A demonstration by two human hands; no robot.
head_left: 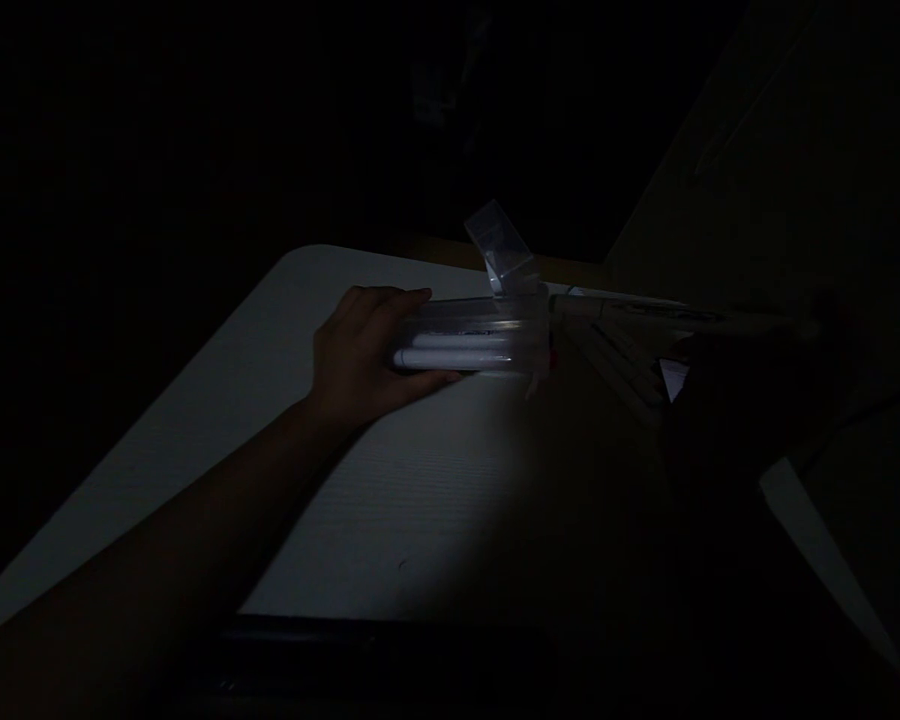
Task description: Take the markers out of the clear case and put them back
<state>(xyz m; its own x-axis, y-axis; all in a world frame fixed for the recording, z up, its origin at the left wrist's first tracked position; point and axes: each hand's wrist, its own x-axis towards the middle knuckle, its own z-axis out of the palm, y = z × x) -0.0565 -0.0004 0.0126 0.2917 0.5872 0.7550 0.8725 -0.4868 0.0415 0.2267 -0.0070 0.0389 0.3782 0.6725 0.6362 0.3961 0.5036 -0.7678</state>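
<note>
The scene is very dark. My left hand (364, 355) is wrapped round the left end of a clear plastic case (480, 335) that lies on its side on a white table (270, 400). White pens or markers show inside the case. Its clear lid flap (499, 245) stands open at the right end. A long white marker (615, 305) sticks out to the right of the case mouth. My right hand (727, 390) is only a dark shape at the right, close to that marker; its fingers cannot be made out.
A small white triangular scrap (673, 378) lies by the dark shape at the right. A dark object (375, 640) sits along the table's near edge. Beyond the table's far edge everything is black.
</note>
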